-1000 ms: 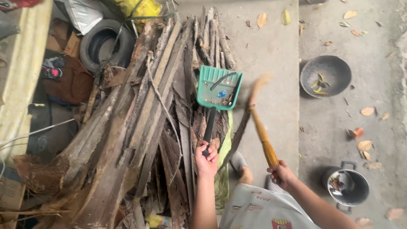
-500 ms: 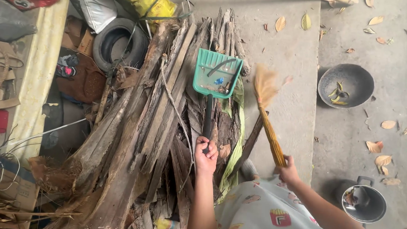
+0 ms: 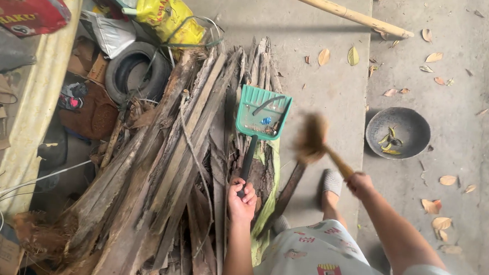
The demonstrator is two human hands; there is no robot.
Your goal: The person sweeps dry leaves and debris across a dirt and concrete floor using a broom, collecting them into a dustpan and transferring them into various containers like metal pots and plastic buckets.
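My left hand [image 3: 242,199] grips the dark handle of a teal plastic dustpan [image 3: 263,112], held out over a pile of old wooden planks [image 3: 166,167]. The pan holds a few bits of debris, one of them blue. My right hand [image 3: 359,184] grips the handle of a small brown hand broom [image 3: 313,139]. Its bristle head is blurred with motion just right of the dustpan's lip. One foot in a grey slipper [image 3: 331,183] stands on the concrete below the broom.
A dark metal bowl [image 3: 397,132] with leaves sits on the ground at right. A bamboo pole [image 3: 349,14] lies across the top. An old tyre [image 3: 137,72], yellow bag [image 3: 167,16] and clutter fill the left. Dry leaves [image 3: 433,206] dot the concrete.
The broom has swung from upright to tilted left, its head now low beside the dustpan. My right hand moved up and right. The dustpan stays about where it was.
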